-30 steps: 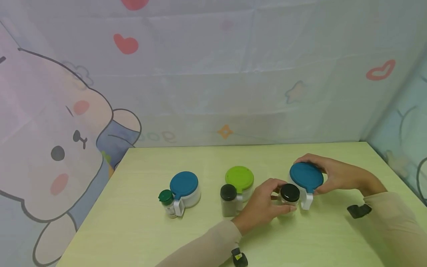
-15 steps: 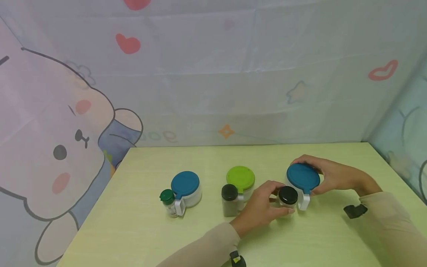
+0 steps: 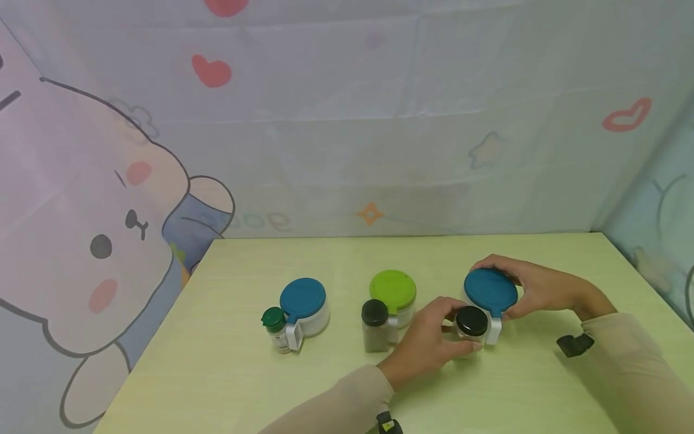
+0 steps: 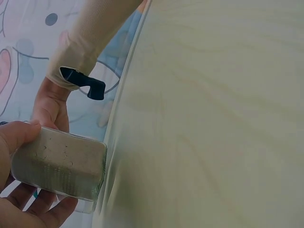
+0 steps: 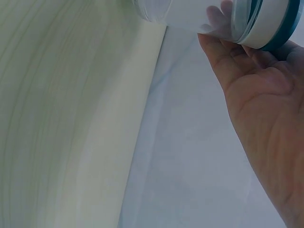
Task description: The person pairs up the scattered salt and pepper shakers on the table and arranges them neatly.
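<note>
In the head view my left hand [image 3: 425, 340] grips a glass jar [image 3: 470, 339] with a black lid, thumb on the near side and fingers on the far side. The left wrist view shows the jar's clear wall [image 4: 61, 161] and greyish-brown contents between thumb and fingers. My right hand [image 3: 542, 289] holds a canister [image 3: 490, 290] with a blue lid and a white handle around its far and right sides. Its handle [image 3: 493, 331] overlaps the jar's right edge. In the right wrist view, fingers show through the canister's clear wall [image 5: 185, 14].
A green-lidded canister [image 3: 393, 289] stands mid-table, with a black-lidded shaker jar [image 3: 375, 328] at its handle. Further left, a second blue-lidded canister [image 3: 303, 298] has a green-capped bottle [image 3: 278, 331] beside its handle. A printed cloth [image 3: 347, 120] hangs behind the pale table [image 3: 228, 374].
My right hand has shifted the blue-lidded canister slightly left and nearer, closing the gap to the jar. The left hand keeps hold of the jar, nearly in place. The head view drifts slightly.
</note>
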Motion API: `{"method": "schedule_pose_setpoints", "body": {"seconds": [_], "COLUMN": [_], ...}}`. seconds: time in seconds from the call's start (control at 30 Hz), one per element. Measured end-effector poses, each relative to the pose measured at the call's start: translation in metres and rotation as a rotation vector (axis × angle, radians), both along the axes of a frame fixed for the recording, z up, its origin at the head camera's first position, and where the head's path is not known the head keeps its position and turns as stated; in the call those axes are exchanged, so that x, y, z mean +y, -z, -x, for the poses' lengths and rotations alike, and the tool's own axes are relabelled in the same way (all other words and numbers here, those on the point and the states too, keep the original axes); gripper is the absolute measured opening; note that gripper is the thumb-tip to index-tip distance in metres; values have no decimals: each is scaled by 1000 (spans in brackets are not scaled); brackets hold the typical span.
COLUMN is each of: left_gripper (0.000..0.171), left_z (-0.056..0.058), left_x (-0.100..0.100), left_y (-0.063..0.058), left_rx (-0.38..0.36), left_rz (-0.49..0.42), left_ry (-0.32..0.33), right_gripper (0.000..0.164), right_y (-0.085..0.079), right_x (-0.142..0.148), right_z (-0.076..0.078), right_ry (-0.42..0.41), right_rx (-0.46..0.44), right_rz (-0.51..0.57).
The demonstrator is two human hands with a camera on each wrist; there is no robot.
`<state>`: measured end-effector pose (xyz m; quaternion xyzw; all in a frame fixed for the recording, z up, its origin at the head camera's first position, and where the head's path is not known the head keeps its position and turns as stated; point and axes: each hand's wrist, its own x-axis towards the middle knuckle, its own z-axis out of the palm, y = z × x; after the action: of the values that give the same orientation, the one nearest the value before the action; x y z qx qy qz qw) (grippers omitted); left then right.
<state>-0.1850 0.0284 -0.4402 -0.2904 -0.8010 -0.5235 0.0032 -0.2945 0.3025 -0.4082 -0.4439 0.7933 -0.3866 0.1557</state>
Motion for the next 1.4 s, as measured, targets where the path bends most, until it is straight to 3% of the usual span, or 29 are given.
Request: {"method": "schedule_pose_setpoints", "body": {"seconds": [1.4], "left_gripper": [49], "left_z": [7], "left_x": [6], "left_y": [4], "left_rx": [-12], "left_rz": [-7], "left_ry": [17], "right_gripper": [78], "right_y": [8], "right_x": [-4], "right_z": [9], "right_ry": [-38], "right_rx": [-45], "right_rz": [-10]}}
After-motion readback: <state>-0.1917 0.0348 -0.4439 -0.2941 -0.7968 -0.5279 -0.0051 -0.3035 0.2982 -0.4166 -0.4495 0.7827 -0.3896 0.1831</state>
